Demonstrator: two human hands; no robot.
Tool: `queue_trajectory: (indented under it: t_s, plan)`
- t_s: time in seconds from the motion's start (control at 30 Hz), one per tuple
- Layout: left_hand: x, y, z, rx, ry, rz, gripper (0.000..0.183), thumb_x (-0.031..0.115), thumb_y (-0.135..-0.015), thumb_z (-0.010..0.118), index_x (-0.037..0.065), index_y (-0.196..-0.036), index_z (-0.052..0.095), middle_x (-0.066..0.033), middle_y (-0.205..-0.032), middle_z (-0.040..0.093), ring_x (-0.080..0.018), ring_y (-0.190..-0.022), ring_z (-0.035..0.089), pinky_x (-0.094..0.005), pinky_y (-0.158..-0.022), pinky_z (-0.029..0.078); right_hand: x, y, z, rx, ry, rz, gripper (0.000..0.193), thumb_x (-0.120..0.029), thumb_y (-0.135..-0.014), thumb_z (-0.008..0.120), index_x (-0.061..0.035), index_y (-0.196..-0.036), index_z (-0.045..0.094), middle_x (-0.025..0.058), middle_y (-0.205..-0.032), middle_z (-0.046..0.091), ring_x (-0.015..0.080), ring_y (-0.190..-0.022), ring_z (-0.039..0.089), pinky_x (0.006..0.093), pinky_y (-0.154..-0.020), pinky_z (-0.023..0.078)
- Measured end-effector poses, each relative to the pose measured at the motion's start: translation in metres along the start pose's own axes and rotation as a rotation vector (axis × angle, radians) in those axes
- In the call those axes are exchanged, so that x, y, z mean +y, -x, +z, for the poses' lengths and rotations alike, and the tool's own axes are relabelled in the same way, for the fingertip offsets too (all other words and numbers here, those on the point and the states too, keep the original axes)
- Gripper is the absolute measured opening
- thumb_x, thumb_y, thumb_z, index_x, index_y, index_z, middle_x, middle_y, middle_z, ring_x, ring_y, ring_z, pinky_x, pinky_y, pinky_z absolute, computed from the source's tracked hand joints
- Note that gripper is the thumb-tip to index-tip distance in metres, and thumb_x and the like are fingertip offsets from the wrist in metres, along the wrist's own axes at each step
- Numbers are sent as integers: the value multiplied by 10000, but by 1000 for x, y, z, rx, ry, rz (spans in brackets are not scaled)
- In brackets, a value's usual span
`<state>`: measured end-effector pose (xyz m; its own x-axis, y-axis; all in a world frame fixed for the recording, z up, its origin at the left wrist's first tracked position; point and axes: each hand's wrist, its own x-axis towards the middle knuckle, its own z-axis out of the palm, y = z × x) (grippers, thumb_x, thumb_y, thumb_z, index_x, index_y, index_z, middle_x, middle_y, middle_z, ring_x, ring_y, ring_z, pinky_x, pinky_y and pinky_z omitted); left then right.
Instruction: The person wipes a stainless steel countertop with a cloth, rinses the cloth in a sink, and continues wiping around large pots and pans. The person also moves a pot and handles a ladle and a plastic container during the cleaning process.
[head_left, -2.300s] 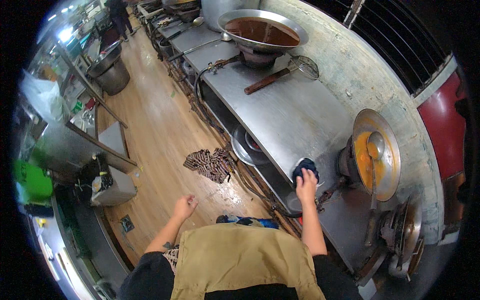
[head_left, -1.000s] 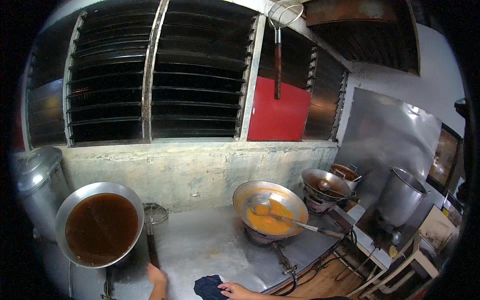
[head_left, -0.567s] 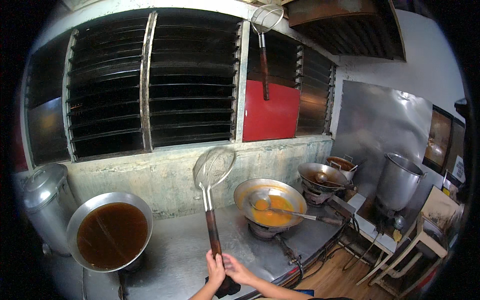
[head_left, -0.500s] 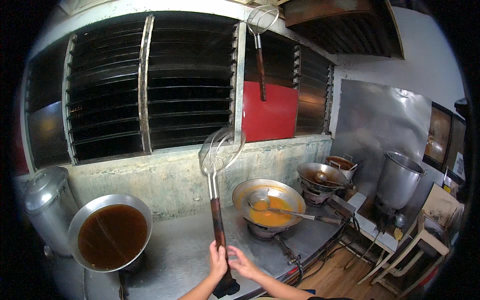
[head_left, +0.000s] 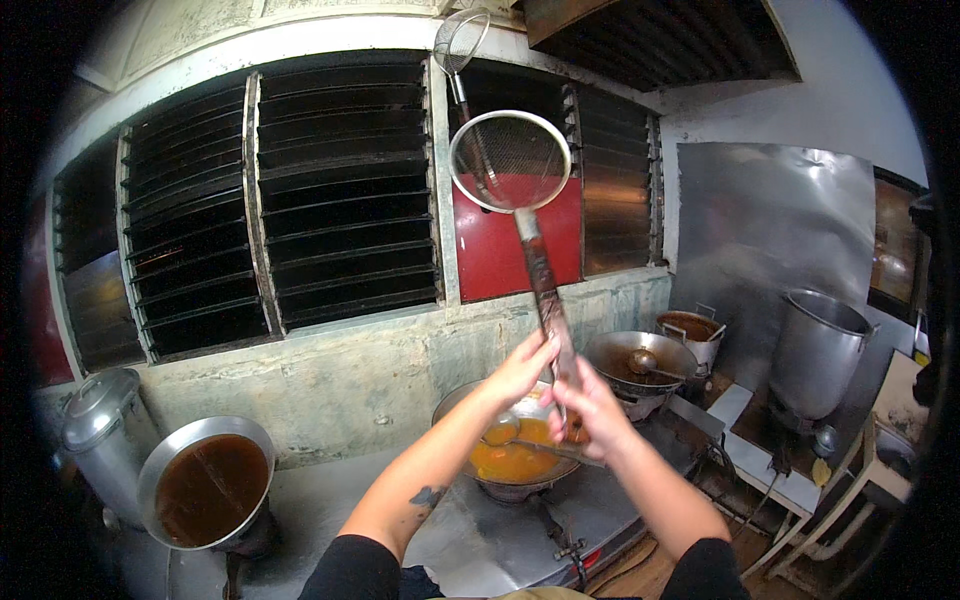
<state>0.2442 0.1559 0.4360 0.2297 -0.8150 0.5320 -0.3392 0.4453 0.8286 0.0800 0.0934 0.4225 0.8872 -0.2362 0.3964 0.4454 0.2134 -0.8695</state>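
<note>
The strainer [head_left: 541, 272] is aloft, in front of the wok [head_left: 450, 407]; mesh end up, long axis near upright (top leaning left); left hand [head_left: 522, 372] and right hand [head_left: 597, 408] fingers close around its handle.

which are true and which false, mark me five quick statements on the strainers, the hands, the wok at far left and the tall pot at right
1. The left hand and the right hand are both at the handle of one strainer. True.
2. That strainer points mesh-down. False: its mesh head is up, above both hands.
3. A second strainer shows higher in the picture than the held one. True.
4. The wok at far left is full of orange liquid. False: that wok holds brown liquid.
5. The tall pot at right has its lid on. False: the tall pot is open at the top.
</note>
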Motion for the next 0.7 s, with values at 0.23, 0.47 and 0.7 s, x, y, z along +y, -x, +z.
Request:
queue_trajectory:
  t_s: [0.23, 0.47, 0.7]
  plan:
    - [-6, 29, -24, 141, -238, -156, 590, 464, -1021, 358, 100, -1481, 298, -75, -1365, 502, -187, -1239, 466, -339, -1023, 358, -67, -173, -57, 286, 412, -298, 460, 20, -861, 501, -84, -1287, 363, 67, -732, 520, 161, -443, 524, 327, -341, 434]
    - [-18, 193, -44, 370, -54, -301, 450, 257, -1033, 415, 14, -1410, 372, -109, -1269, 557, -178, -1112, 559, -336, -1002, 423, -157, -334, -17, 342, 356, -485, 322, 23, -812, 478, -67, -1111, 400, 76, -657, 480, 156, -459, 501, 313, -357, 432]
    - [26, 354, -22, 902, -144, -593, 457, 404, -999, 463, 129, -1362, 493, -48, -1174, 617, -146, -984, 591, -305, -865, 479, -229, -418, 46, 345, 438, -511, 310, 18, -813, 513, 1, -1092, 380, 140, -810, 511, 179, -563, 563, 323, -404, 490]
